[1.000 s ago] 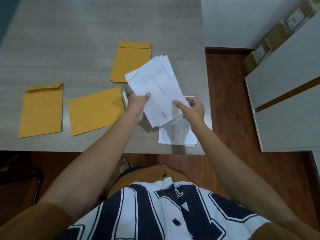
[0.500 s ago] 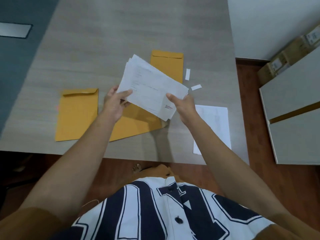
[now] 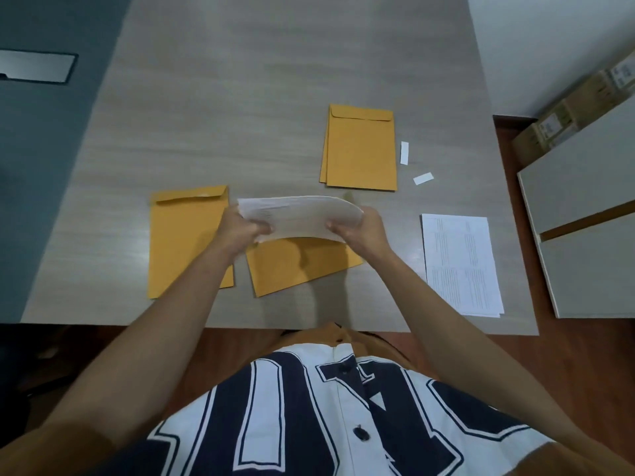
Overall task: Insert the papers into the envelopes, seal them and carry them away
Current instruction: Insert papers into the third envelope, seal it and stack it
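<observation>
paper stack (image 3: 299,216) now bowed, level

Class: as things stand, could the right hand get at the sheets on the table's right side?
Probably yes: the way to the sheets is free, but the right hand must first release its paper stack.

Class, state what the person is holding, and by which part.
A bowed stack of papers, left hand gripping its left end, right hand its right end.
</observation>
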